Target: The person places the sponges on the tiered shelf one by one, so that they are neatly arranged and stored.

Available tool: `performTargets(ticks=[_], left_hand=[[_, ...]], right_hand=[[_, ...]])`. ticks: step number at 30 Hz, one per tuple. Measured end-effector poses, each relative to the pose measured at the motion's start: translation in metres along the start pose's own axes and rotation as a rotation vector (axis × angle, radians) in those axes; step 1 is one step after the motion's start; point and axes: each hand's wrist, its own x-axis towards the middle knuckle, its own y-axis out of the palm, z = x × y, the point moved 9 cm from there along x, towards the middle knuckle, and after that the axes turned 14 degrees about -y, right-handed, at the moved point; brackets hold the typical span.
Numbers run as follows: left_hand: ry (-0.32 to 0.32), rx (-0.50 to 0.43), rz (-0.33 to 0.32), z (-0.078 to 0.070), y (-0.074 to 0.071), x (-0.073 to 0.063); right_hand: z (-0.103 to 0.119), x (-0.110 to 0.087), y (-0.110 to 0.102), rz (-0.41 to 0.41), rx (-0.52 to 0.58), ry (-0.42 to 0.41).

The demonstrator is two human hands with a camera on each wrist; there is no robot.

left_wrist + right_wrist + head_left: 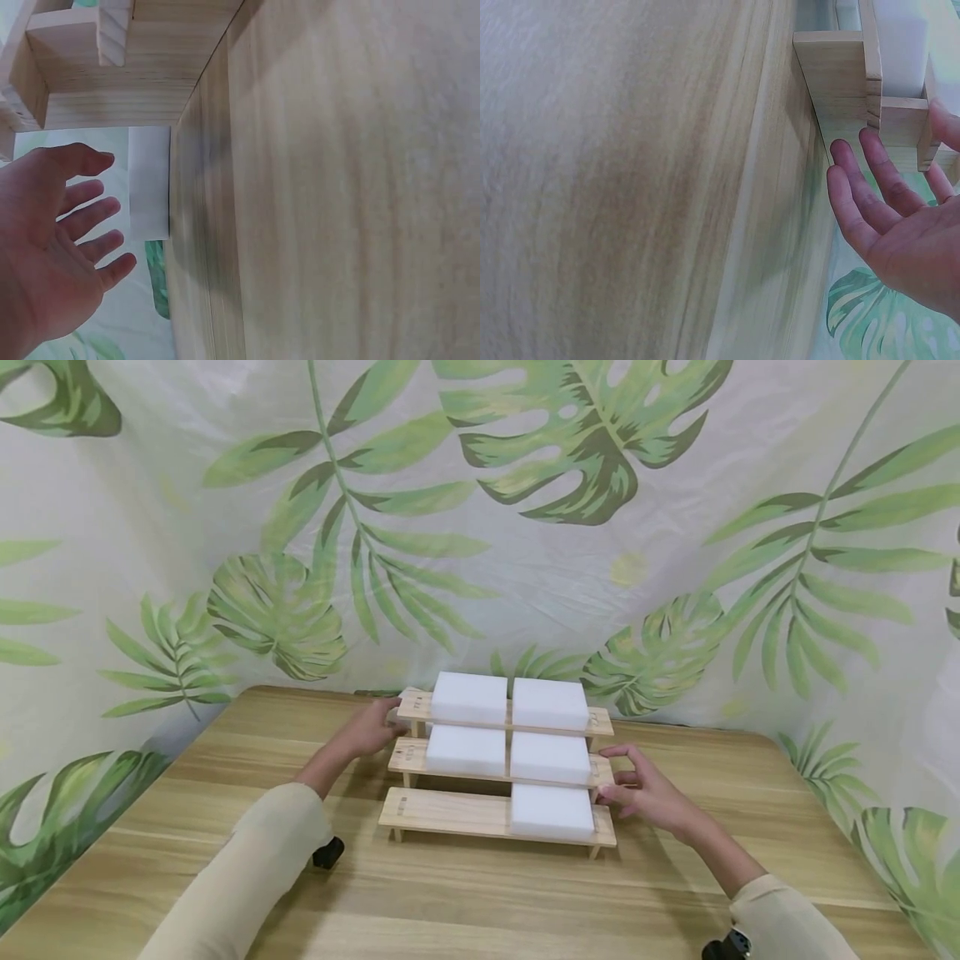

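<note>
A three-tier wooden stand (450, 804) sits on the table, its steps rising toward the back. White foam blocks (551, 810) lie on it: two on the top step, two on the middle, one at the right of the bottom step. My left hand (372, 728) is beside the stand's upper left end, fingers spread and loosely bent, grasping nothing visible. Beyond those fingers, in the left wrist view, a white upright piece (148, 184) stands at the table's back edge. My right hand (648, 793) is at the stand's right end, fingers spread; whether the fingertips touch the wood is unclear.
The wood-grain table (480, 902) extends around the stand on both sides and in front. Behind it hangs a leaf-patterned cloth (540, 585). Black devices (327, 853) are worn at both sleeves. The left part of the bottom step is bare wood.
</note>
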Motion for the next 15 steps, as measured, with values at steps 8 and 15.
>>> performTargets(ticks=[8,15], left_hand=[[0.087,0.066,-0.036,-0.0044,0.0021,0.0031],[0.091,0.224,-0.078,-0.0049,-0.0031,-0.0044]], right_hand=[[0.0018,0.001,0.0007,0.005,-0.002,-0.01],[0.0033,0.0003,0.0009,0.004,0.011,-0.009]])
